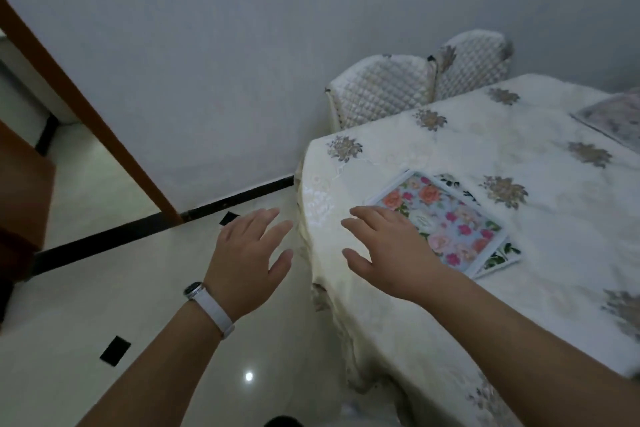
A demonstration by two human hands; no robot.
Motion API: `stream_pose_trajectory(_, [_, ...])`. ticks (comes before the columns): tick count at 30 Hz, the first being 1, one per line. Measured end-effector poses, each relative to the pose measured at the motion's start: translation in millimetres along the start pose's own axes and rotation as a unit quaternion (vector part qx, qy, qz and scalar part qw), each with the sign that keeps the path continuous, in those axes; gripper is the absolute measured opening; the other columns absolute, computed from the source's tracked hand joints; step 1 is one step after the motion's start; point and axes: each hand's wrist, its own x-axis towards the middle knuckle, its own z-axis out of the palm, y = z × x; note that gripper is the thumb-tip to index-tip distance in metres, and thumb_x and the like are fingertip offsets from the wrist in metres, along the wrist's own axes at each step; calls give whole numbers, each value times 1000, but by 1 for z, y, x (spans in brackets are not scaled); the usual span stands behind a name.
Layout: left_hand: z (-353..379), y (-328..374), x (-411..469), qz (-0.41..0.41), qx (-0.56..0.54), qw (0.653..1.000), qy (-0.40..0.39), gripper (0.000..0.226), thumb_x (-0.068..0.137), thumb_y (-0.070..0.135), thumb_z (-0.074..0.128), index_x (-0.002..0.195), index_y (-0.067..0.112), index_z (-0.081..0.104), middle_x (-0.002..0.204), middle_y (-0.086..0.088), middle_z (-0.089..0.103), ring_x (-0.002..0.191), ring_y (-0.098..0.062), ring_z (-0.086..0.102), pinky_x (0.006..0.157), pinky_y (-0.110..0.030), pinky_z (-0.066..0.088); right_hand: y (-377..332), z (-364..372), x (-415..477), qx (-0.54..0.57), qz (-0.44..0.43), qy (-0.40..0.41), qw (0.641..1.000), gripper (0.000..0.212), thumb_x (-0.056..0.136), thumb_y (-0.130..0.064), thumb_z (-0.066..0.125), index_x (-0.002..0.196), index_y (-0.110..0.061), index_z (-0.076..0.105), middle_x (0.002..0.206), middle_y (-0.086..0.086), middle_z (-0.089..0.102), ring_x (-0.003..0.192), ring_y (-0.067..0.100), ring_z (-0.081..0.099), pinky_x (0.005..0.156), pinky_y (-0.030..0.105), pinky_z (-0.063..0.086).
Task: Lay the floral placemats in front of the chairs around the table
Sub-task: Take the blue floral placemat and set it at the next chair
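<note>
I see both hands open and empty, fingers spread: my left hand (247, 255) hangs over the floor, my right hand (388, 250) over the surface's (554, 218) near corner, just beside the stacked floral placemats (446, 222). Another placemat (616, 116) lies at the far right edge. Two quilted chairs (384, 88) stand behind.

I see a pale grey wall (214, 55) filling the upper part of the frame. A brown wooden door frame (86, 114) slants down from the upper left to a black skirting strip (166, 222) at the wall's foot. The glossy cream floor (69, 308) fills the lower left, with a small black inset tile (115, 350) and a bright light reflection (249, 376) at the bottom centre.
</note>
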Motion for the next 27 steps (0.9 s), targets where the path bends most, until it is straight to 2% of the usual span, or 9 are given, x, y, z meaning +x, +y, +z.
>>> stream_pose_trajectory(5, [40, 3, 74, 91, -61, 994, -3, 43, 84, 39, 55, 121, 20, 64, 129, -8, 62, 116, -29, 57, 97, -46, 43, 47, 0, 8, -2, 97, -11, 995, 53, 90, -50, 39, 131, -21, 55, 139, 5, 54, 128, 27, 48, 103, 46, 40])
stream_pose_trajectory(12, [107, 2, 169, 203, -114, 969, -87, 43, 83, 40, 54, 119, 20, 66, 128, -6, 62, 115, -28, 58, 93, -44, 44, 88, 13, 29, -5, 227, -13, 974, 59, 89, -52, 31, 131, -20, 57, 137, 4, 56, 126, 27, 50, 102, 45, 40])
stream_pose_trajectory(16, [140, -6, 223, 293, -126, 937, -142, 45, 84, 42, 52, 122, 21, 64, 129, -6, 61, 116, -28, 58, 95, -44, 45, 101, 29, 43, -4, 307, -6, 952, 49, 93, -45, 47, 134, -20, 54, 139, 5, 54, 128, 27, 48, 104, 45, 39])
stream_pose_trajectory(19, [166, -10, 256, 330, -139, 914, -191, 48, 84, 44, 49, 123, 20, 63, 128, -6, 62, 115, -28, 59, 93, -44, 47, 112, 41, 48, 17, 390, -12, 921, 48, 93, -41, 55, 136, -19, 54, 140, 3, 53, 126, 24, 49, 102, 39, 39])
stream_pose_trajectory(21, [183, -11, 269, 342, -156, 898, -229, 51, 84, 46, 46, 126, 20, 60, 130, -7, 61, 117, -28, 57, 93, -46, 48, 115, 51, 45, 70, 463, 3, 883, 46, 94, -37, 57, 135, -17, 55, 138, 1, 54, 121, 21, 52, 97, 33, 40])
stream_pose_trajectory(22, [192, -11, 274, 347, -164, 889, -249, 53, 85, 47, 45, 128, 20, 59, 132, -7, 59, 120, -28, 56, 94, -47, 48, 116, 57, 42, 116, 508, 16, 854, 44, 94, -36, 57, 134, -17, 55, 137, 1, 54, 120, 19, 53, 95, 30, 40])
stream_pose_trajectory(25, [215, -7, 284, 333, -189, 864, -326, 60, 86, 51, 41, 137, 19, 51, 143, -7, 49, 131, -27, 45, 104, -46, 41, 120, 73, 29, 242, 640, 55, 728, 41, 96, -37, 56, 132, -18, 56, 135, 3, 55, 116, 20, 55, 94, 30, 42])
stream_pose_trajectory(27, [225, -1, 287, 296, -212, 848, -386, 60, 88, 48, 45, 141, 19, 45, 148, -5, 42, 135, -24, 38, 111, -37, 32, 122, 82, 16, 294, 699, 93, 645, 41, 95, -40, 56, 130, -17, 58, 130, 7, 59, 109, 23, 60, 89, 34, 47])
